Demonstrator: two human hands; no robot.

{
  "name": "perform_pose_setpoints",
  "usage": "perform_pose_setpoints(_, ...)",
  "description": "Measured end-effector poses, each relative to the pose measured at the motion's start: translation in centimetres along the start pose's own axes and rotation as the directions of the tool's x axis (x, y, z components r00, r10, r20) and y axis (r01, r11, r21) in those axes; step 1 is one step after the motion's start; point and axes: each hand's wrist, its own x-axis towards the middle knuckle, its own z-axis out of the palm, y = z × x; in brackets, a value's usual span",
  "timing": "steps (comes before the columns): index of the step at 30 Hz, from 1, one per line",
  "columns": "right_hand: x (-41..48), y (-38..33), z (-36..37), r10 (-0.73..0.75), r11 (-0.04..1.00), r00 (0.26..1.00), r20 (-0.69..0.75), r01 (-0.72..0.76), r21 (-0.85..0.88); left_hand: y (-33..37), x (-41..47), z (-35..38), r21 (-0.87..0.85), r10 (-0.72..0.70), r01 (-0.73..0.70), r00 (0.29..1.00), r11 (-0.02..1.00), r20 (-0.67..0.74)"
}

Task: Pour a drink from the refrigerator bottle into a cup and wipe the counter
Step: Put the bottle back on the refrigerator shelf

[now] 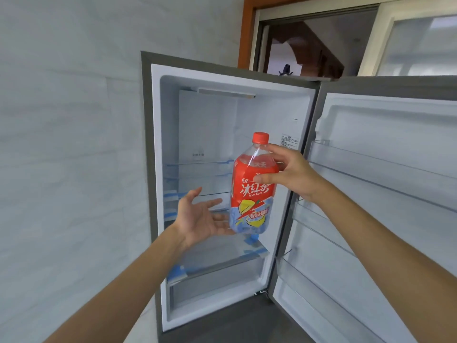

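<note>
A large ice tea bottle (252, 191) with a red cap and a red and light blue label hangs upright in front of the open refrigerator (210, 149). My right hand (289, 174) grips its upper part from the right, thumb across the label. My left hand (200, 216) is open, palm up, just left of and under the bottle's base, fingertips touching or nearly touching it. No cup or cloth is in view.
The refrigerator door (385, 194) stands swung open to the right, with bare door racks. Glass shelves inside carry blue tape strips. A pale tiled wall (69, 144) fills the left. A wooden door frame (247, 30) rises behind the refrigerator.
</note>
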Motion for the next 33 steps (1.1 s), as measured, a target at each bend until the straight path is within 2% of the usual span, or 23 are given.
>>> perform_pose_setpoints(7,5.8,3.4,-0.5,-0.024,0.999,1.0,0.002,0.024,0.041,2.8,4.9,-0.6,-0.017,0.018,-0.019,0.999,1.0,-0.048)
perform_pose_setpoints(16,13.5,7.5,0.8,-0.065,0.988,0.993,0.096,0.051,0.149,5.8,10.2,-3.4,-0.026,0.08,-0.085,0.984,0.996,-0.157)
perform_pose_setpoints(21,19.5,9.9,1.9,-0.116,0.98,0.985,0.131,0.092,0.175,8.2,13.2,-4.9,-0.069,0.183,-0.206,0.951,0.976,-0.251)
perform_pose_setpoints(28,27.3,13.3,3.4,-0.169,0.965,0.97,0.173,0.127,0.229,10.9,17.4,-5.2,-0.065,0.285,-0.34,0.865,0.938,-0.412)
perform_pose_setpoints(33,31.1,16.0,4.3,-0.168,0.962,0.965,0.201,0.116,0.248,12.0,20.6,-6.5,-0.057,0.308,-0.377,0.826,0.924,-0.472)
